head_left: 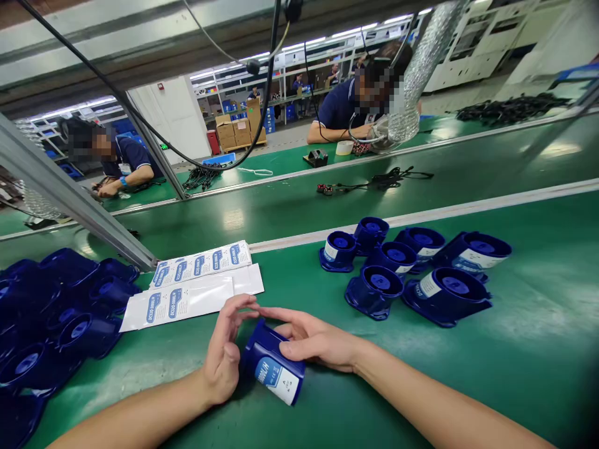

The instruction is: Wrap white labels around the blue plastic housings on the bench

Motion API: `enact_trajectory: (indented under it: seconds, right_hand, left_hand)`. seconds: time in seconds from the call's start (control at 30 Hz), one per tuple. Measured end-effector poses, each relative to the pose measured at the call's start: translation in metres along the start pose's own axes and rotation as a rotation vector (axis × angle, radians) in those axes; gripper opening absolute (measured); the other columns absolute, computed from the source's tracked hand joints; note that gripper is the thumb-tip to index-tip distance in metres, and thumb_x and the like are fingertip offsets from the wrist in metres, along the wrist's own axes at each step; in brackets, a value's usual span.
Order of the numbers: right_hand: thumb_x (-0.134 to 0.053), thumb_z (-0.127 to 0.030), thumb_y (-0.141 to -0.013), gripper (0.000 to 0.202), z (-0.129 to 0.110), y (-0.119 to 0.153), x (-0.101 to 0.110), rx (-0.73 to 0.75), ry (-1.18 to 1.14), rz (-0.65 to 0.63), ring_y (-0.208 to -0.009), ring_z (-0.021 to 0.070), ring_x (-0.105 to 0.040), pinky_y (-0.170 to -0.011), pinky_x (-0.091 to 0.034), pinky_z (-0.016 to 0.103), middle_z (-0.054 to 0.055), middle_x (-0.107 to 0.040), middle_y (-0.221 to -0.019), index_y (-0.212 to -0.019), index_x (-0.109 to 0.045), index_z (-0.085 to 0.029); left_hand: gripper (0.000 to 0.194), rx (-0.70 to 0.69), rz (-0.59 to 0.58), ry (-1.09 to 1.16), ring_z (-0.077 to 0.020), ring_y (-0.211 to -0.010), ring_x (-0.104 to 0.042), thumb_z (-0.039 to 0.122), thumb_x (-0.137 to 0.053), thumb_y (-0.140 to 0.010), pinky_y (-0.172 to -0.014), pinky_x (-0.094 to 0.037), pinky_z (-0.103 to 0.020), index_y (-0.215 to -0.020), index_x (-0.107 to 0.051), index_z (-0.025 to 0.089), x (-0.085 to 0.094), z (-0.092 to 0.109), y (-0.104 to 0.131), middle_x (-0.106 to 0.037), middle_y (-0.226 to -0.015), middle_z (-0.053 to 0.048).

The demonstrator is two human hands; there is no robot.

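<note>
In the head view a dark blue plastic housing is tilted on its side over the green bench, a blue-and-white label on its curved wall. My right hand grips it, thumb on the outer wall and fingers behind its far edge. On the other side, my left hand is cupped beside the housing with fingers stretched and thumb apart; whether its palm touches is hidden. The fingertips of both hands meet above the housing. Just beyond lie sheets of printed labels, the nearest one partly used, with two labels at its left end.
Several labelled blue housings stand on the right of the bench. More housings are heaped at the left. A metal post rises behind them. Across the conveyor, with a cable bundle on it, co-workers sit.
</note>
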State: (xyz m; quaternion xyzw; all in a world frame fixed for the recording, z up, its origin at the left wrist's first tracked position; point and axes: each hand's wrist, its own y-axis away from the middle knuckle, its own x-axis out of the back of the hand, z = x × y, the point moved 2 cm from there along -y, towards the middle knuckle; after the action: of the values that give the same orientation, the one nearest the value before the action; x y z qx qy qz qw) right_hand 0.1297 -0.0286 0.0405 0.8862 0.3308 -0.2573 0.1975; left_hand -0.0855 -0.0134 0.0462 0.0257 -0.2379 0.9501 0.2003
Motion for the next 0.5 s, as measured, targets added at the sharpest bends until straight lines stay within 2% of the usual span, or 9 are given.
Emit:
enact_trajectory:
  seconds: [0.07, 0.17, 0.27, 0.37, 0.5]
  right_hand:
    - [-0.103, -0.041, -0.072, 0.107, 0.001, -0.003, 0.0, 0.079, -0.104, 0.035, -0.117, 0.0283, -0.075, -0.105, -0.052, 0.042, 0.012, -0.078, -0.129, -0.163, -0.049, -0.027]
    - [-0.1, -0.045, -0.075, 0.106, 0.003, -0.007, -0.003, 0.219, -0.146, 0.057, -0.129, 0.0301, -0.071, -0.115, -0.046, 0.045, 0.014, -0.074, -0.14, -0.164, -0.046, -0.029]
    - [-0.097, -0.046, -0.08, 0.106, 0.009, -0.011, -0.01, 0.277, -0.149, 0.105, -0.131, 0.0307, -0.07, -0.115, -0.047, 0.047, 0.013, -0.072, -0.143, -0.167, -0.039, -0.032]
    - [-0.089, -0.049, -0.089, 0.095, 0.016, -0.014, -0.017, 0.292, -0.188, 0.182, -0.138, 0.0309, -0.066, -0.118, -0.046, 0.05, 0.011, -0.067, -0.151, -0.168, -0.038, -0.039]
    - [-0.086, -0.054, -0.091, 0.077, 0.023, -0.017, -0.02, 0.317, -0.114, 0.188, -0.149, 0.0289, -0.056, -0.125, -0.039, 0.048, 0.008, -0.059, -0.161, -0.159, -0.052, -0.041]
  left_hand:
    - [0.076, 0.174, 0.161, 0.07, -0.0312, -0.142, -0.056, 0.079, -0.029, -0.105, -0.12, -0.052, -0.05, -0.153, -0.051, 0.024, -0.002, -0.005, 0.002, -0.055, -0.152, -0.018]
    - [0.074, 0.364, 0.301, 0.182, -0.0278, -0.136, -0.063, 0.075, -0.025, -0.109, -0.121, -0.052, -0.048, -0.152, -0.053, 0.023, -0.008, -0.014, 0.004, -0.061, -0.149, -0.017]
    - [0.076, 0.483, 0.31, 0.314, -0.0291, -0.137, -0.067, 0.075, -0.024, -0.109, -0.123, -0.051, -0.051, -0.156, -0.052, 0.023, -0.017, -0.02, 0.006, -0.067, -0.147, -0.016]
    - [0.077, 0.547, 0.316, 0.4, -0.0312, -0.142, -0.065, 0.077, -0.022, -0.108, -0.125, -0.049, -0.058, -0.159, -0.052, 0.028, -0.022, -0.022, 0.008, -0.068, -0.151, -0.012]
    - [0.076, 0.538, 0.29, 0.244, -0.0315, -0.156, -0.051, 0.079, -0.028, -0.106, -0.138, -0.025, -0.06, -0.152, -0.062, 0.029, -0.022, -0.018, 0.006, -0.063, -0.159, -0.008]
